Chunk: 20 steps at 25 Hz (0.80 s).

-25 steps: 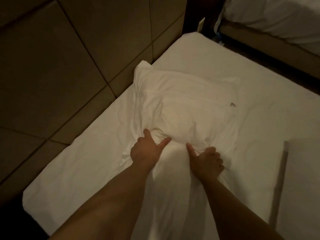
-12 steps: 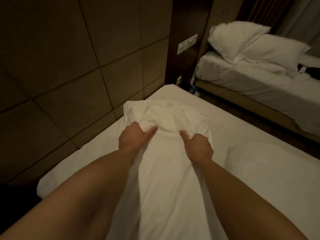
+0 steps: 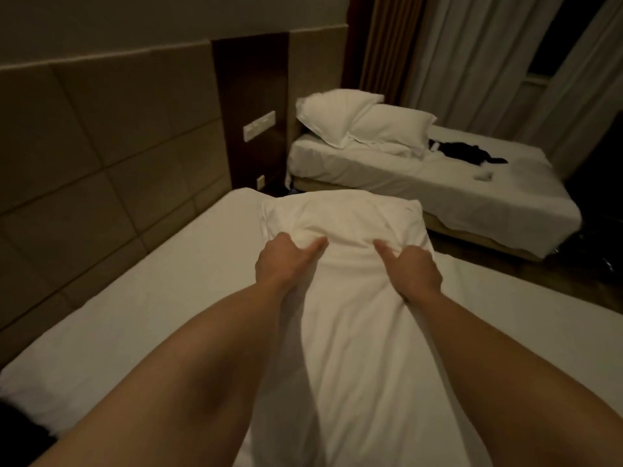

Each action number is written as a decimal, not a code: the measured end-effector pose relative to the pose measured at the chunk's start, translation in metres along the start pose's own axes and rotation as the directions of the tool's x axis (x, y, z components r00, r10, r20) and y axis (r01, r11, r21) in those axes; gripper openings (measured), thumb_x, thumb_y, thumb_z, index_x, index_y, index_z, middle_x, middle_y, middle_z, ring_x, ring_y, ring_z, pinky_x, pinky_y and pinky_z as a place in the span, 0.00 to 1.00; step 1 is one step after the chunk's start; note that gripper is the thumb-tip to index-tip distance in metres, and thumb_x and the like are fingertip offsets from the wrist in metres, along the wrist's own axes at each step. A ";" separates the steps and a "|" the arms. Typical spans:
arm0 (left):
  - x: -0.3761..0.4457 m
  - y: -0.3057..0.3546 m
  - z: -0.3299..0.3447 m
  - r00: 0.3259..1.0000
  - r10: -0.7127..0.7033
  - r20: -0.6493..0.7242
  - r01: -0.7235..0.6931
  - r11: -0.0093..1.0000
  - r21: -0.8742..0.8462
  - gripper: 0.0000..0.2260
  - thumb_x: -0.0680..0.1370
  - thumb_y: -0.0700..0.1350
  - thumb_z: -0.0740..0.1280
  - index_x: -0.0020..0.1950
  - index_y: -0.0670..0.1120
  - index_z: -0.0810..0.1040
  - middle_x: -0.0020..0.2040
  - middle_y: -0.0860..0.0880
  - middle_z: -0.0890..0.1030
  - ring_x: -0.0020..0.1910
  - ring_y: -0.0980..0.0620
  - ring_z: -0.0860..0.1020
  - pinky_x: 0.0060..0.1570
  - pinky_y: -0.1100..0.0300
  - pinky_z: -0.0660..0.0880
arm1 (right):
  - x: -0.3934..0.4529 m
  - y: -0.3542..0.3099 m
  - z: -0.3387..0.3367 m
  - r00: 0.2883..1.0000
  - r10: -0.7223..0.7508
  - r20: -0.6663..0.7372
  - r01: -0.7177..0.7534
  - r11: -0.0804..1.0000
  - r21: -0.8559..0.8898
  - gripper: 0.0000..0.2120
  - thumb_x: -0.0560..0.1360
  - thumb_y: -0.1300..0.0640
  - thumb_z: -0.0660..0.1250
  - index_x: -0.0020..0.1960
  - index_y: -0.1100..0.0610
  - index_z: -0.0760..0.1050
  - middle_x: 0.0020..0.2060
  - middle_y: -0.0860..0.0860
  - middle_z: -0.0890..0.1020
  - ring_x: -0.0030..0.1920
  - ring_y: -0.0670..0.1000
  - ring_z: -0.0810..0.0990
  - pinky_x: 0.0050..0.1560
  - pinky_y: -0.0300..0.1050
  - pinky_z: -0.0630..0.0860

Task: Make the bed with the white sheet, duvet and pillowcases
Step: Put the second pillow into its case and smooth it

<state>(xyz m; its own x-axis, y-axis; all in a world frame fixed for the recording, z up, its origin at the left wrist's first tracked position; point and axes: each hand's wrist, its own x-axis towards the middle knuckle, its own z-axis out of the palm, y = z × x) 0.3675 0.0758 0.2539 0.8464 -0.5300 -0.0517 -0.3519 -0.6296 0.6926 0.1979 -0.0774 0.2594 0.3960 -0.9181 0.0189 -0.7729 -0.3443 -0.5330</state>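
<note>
So that the pillow (image 3: 340, 217) slides down inside its pillowcase (image 3: 354, 332), both hands, left hand (image 3: 283, 261) and right hand (image 3: 413, 269), grip bunched cloth above the bed (image 3: 135, 315).

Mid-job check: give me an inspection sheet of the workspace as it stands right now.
Surface: near bed, white sheet fitted, no duvet seen.
Job's things: pillow inside white pillowcase, loose fabric trailing toward the person.
Clutter: dark item and small white object on far bed.
Grippers: left hand and right hand both grip the pillowcase.
Cables: nothing seen.
Surroundings: padded headboard wall, switch plate, two pillows on far bed, curtains.
</note>
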 end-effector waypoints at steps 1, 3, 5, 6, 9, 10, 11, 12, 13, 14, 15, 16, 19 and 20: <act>-0.009 0.016 0.013 1.000 0.010 0.018 -0.010 1.000 -0.009 0.39 0.70 0.76 0.63 0.64 0.45 0.74 0.60 0.44 0.79 0.57 0.41 0.78 0.52 0.51 0.75 | 0.000 0.020 -0.013 0.999 0.023 -0.023 -0.023 1.000 -0.006 0.38 0.74 0.24 0.53 0.50 0.59 0.77 0.49 0.58 0.82 0.45 0.57 0.78 0.42 0.47 0.71; -0.018 0.041 0.039 0.998 0.018 0.057 -0.017 1.000 -0.010 0.39 0.69 0.76 0.63 0.64 0.45 0.74 0.60 0.44 0.79 0.57 0.41 0.78 0.52 0.50 0.75 | 0.006 0.056 -0.028 0.996 0.072 -0.050 -0.073 0.997 -0.016 0.39 0.73 0.23 0.53 0.48 0.59 0.77 0.47 0.57 0.81 0.45 0.58 0.80 0.43 0.48 0.74; -0.019 0.055 0.069 0.994 0.001 0.111 -0.002 1.000 0.002 0.40 0.69 0.77 0.63 0.64 0.45 0.73 0.59 0.44 0.79 0.57 0.41 0.78 0.52 0.50 0.75 | 0.010 0.089 -0.032 0.992 0.118 -0.054 -0.120 0.992 -0.027 0.38 0.73 0.23 0.52 0.47 0.58 0.77 0.44 0.56 0.80 0.43 0.57 0.79 0.43 0.48 0.75; -0.018 0.056 0.085 0.991 -0.018 0.135 0.017 1.000 0.008 0.40 0.68 0.77 0.63 0.64 0.45 0.72 0.60 0.44 0.79 0.58 0.41 0.78 0.53 0.50 0.75 | 0.012 0.104 -0.030 0.989 0.136 -0.059 -0.139 0.990 -0.037 0.38 0.73 0.23 0.52 0.47 0.58 0.76 0.43 0.55 0.79 0.42 0.56 0.78 0.43 0.48 0.75; -0.005 0.033 0.129 0.969 -0.097 0.228 0.088 0.995 0.047 0.43 0.69 0.77 0.63 0.70 0.45 0.67 0.65 0.43 0.77 0.63 0.39 0.77 0.60 0.45 0.75 | 0.019 0.140 -0.004 0.974 0.210 -0.089 -0.213 0.976 -0.031 0.35 0.73 0.24 0.54 0.51 0.57 0.73 0.46 0.55 0.79 0.46 0.57 0.79 0.47 0.49 0.76; 0.001 0.019 0.140 0.954 -0.131 0.271 0.117 0.991 0.067 0.46 0.67 0.77 0.63 0.73 0.46 0.64 0.68 0.43 0.74 0.66 0.39 0.74 0.63 0.43 0.73 | 0.019 0.147 0.008 0.966 0.241 -0.094 -0.242 0.970 -0.003 0.34 0.74 0.25 0.55 0.52 0.57 0.71 0.48 0.55 0.80 0.48 0.59 0.79 0.49 0.50 0.76; 0.007 0.007 0.148 0.937 -0.164 0.308 0.147 0.986 0.079 0.50 0.64 0.79 0.64 0.75 0.48 0.62 0.70 0.43 0.72 0.68 0.38 0.72 0.66 0.41 0.71 | 0.021 0.155 0.021 0.957 0.274 -0.098 -0.273 0.962 0.026 0.34 0.73 0.25 0.56 0.52 0.56 0.71 0.48 0.55 0.80 0.49 0.59 0.80 0.50 0.51 0.76; 0.011 -0.003 0.155 0.922 -0.193 0.335 0.179 0.981 0.073 0.53 0.60 0.81 0.64 0.76 0.50 0.61 0.71 0.44 0.70 0.69 0.38 0.71 0.67 0.40 0.69 | 0.022 0.160 0.031 0.947 0.307 -0.096 -0.305 0.952 0.038 0.33 0.72 0.24 0.57 0.51 0.55 0.70 0.48 0.55 0.80 0.48 0.59 0.80 0.51 0.52 0.77; 0.018 -0.009 0.162 0.911 -0.214 0.352 0.205 0.977 0.063 0.56 0.57 0.82 0.64 0.76 0.51 0.60 0.72 0.44 0.69 0.70 0.38 0.69 0.68 0.39 0.68 | 0.023 0.167 0.041 0.937 0.336 -0.096 -0.333 0.942 0.045 0.33 0.71 0.23 0.57 0.50 0.54 0.70 0.47 0.54 0.80 0.47 0.58 0.80 0.51 0.53 0.77; 0.025 -0.011 0.167 0.904 -0.232 0.359 0.224 0.973 0.065 0.58 0.54 0.83 0.64 0.77 0.53 0.59 0.72 0.44 0.67 0.71 0.37 0.67 0.69 0.38 0.67 | 0.025 0.173 0.047 0.930 0.353 -0.102 -0.350 0.935 0.051 0.33 0.70 0.23 0.58 0.49 0.54 0.69 0.46 0.53 0.80 0.47 0.58 0.80 0.51 0.54 0.78; 0.029 -0.009 0.170 0.897 -0.251 0.364 0.240 0.968 0.076 0.60 0.52 0.83 0.65 0.77 0.54 0.57 0.73 0.44 0.65 0.71 0.37 0.65 0.69 0.37 0.65 | 0.027 0.179 0.050 0.922 0.370 -0.114 -0.366 0.929 0.056 0.33 0.69 0.22 0.58 0.48 0.53 0.69 0.46 0.53 0.80 0.47 0.58 0.79 0.52 0.54 0.78; 0.035 -0.006 0.173 0.888 -0.269 0.374 0.256 0.963 0.086 0.62 0.52 0.83 0.66 0.78 0.55 0.53 0.74 0.44 0.61 0.72 0.36 0.62 0.70 0.36 0.63 | 0.029 0.185 0.052 0.909 0.392 -0.140 -0.388 0.920 0.059 0.34 0.68 0.21 0.58 0.48 0.53 0.69 0.47 0.53 0.80 0.49 0.58 0.79 0.53 0.56 0.77; 0.042 0.001 0.184 0.837 -0.323 0.442 0.326 0.943 0.071 0.65 0.52 0.81 0.71 0.80 0.58 0.44 0.78 0.44 0.53 0.76 0.34 0.56 0.72 0.36 0.59 | 0.031 0.205 0.047 0.829 0.530 -0.176 -0.528 0.847 0.063 0.47 0.57 0.16 0.62 0.59 0.53 0.69 0.59 0.54 0.73 0.61 0.60 0.71 0.65 0.61 0.67; 0.041 0.000 0.188 0.821 -0.327 0.467 0.343 0.938 0.054 0.66 0.52 0.80 0.72 0.80 0.59 0.42 0.79 0.45 0.51 0.76 0.34 0.55 0.73 0.36 0.59 | 0.030 0.212 0.043 0.785 0.609 -0.115 -0.601 0.793 0.099 0.55 0.53 0.15 0.63 0.66 0.53 0.66 0.63 0.55 0.70 0.65 0.61 0.68 0.68 0.63 0.63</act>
<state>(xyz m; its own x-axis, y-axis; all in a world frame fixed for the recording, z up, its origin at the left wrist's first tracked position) 0.3268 -0.0533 0.1166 0.6235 -0.4946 -0.6055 -0.0613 -0.8030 0.5928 0.0672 -0.1694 0.1110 -0.2174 -0.9527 -0.2123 -0.8018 0.2983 -0.5178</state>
